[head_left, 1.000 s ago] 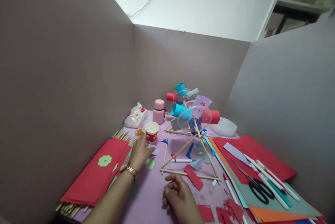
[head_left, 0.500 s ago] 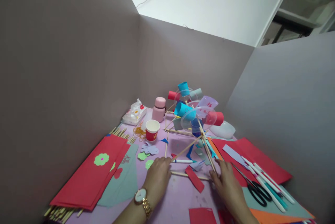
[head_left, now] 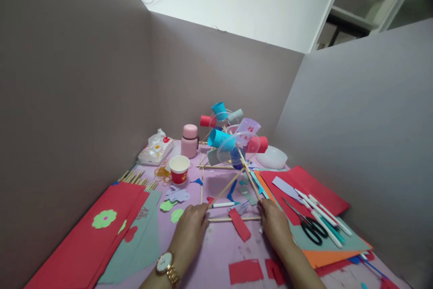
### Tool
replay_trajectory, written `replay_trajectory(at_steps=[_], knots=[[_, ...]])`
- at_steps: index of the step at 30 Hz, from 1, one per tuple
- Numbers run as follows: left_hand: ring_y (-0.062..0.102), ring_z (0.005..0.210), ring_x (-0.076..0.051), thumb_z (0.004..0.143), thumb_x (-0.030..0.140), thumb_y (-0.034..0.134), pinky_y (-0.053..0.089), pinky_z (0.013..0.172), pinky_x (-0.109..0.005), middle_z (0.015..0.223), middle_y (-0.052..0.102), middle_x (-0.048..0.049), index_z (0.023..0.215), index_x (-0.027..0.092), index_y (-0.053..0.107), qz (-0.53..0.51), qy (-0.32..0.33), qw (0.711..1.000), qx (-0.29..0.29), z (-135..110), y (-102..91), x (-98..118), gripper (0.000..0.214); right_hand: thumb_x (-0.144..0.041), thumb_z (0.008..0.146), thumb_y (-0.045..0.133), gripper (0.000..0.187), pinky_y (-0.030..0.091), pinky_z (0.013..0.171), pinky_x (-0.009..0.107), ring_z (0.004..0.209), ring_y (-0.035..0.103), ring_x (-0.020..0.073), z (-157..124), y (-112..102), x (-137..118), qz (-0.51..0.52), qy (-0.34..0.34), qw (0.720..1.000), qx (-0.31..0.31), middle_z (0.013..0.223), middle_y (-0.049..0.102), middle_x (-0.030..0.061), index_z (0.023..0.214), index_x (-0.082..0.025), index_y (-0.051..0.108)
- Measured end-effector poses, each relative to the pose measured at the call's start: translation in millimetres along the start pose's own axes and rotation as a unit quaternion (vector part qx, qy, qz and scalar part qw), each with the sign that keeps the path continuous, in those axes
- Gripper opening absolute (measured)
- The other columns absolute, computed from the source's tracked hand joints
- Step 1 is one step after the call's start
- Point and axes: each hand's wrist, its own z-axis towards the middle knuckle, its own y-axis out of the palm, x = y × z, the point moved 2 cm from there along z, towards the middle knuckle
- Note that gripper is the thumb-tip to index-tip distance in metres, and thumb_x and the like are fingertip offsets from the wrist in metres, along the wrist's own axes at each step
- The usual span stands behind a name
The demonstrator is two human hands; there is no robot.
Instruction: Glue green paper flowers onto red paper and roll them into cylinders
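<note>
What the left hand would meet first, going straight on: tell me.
The stick frame: the left hand seems to touch its near left corner. Beyond that, perhaps the white pen, though depth is unclear.

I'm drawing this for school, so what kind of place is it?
It looks like a craft corner, a table with grey walls around it. You can tell from the scissors, the red paper and the stick frame.

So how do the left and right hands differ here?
The left hand has a gold watch at its wrist; the right hand shows none. On the stick frame, the left hand is at the near left corner, the right hand at the near right. Both grip it.
</note>
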Motion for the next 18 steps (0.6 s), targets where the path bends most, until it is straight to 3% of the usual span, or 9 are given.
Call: replay_trajectory(at_steps=[4,7,10,14,18], knots=[[0.053,0.102,-0.023,0.077,0.010,0.046,0.039,0.088,-0.033,0.108,0.060,-0.0082,0.111,0.019,0.054,-0.006,0.015,0.999,0.031,-4.5,-8.8,4.2,0.036,-0.013,0.087,0.039,0.027,0.039,0.069,0.030,0.089,0.060,0.0244,-9.1,-19.9,-2.6,0.013,0.007,1.000,0.015,0.106,0.060,0.0167,0.108,-0.012,0.056],[0.050,0.105,-0.027,0.083,0.017,0.041,0.037,0.091,-0.040,0.110,0.055,-0.0106,0.108,0.018,0.052,-0.003,0.011,0.999,0.051,-10.9,-15.2,15.3,0.027,-0.020,0.088,0.041,0.021,0.039,0.070,0.027,0.085,0.060,0.0210,-22.9,-30.4,-9.3,0.038,-0.014,0.999,-0.002,0.099,0.064,0.0105,0.096,-0.017,0.061],[0.052,0.101,-0.025,0.085,0.021,0.041,0.039,0.089,-0.037,0.105,0.057,-0.0086,0.099,0.020,0.054,-0.011,0.030,0.999,0.014,-18.7,-10.3,31.8,0.020,-0.031,0.085,0.050,0.019,0.038,0.063,0.026,0.075,0.061,0.0205,-35.5,-23.8,-25.4,0.062,-0.033,0.997,-0.037,0.081,0.067,0.0079,0.080,-0.018,0.064],[0.056,0.097,-0.022,0.082,0.022,0.047,0.040,0.086,-0.031,0.100,0.062,-0.0071,0.095,0.020,0.060,-0.019,0.055,0.996,-0.067,-34.5,7.8,50.2,0.019,-0.026,0.079,0.059,0.012,0.035,0.065,0.027,0.082,0.060,0.0226,-38.3,-13.4,-41.0,0.084,-0.034,0.995,-0.044,0.087,0.067,0.0108,0.081,-0.016,0.063],[0.053,0.096,-0.024,0.079,0.027,0.051,0.038,0.084,-0.033,0.098,0.060,-0.0083,0.095,0.019,0.061,-0.015,0.056,0.994,-0.097,-47.7,16.7,58.4,0.020,-0.026,0.085,0.049,0.016,0.033,0.059,0.024,0.068,0.056,0.0160,-35.3,-32.1,-17.3,0.117,-0.029,0.991,-0.060,0.074,0.065,0.0036,0.082,-0.017,0.061]])
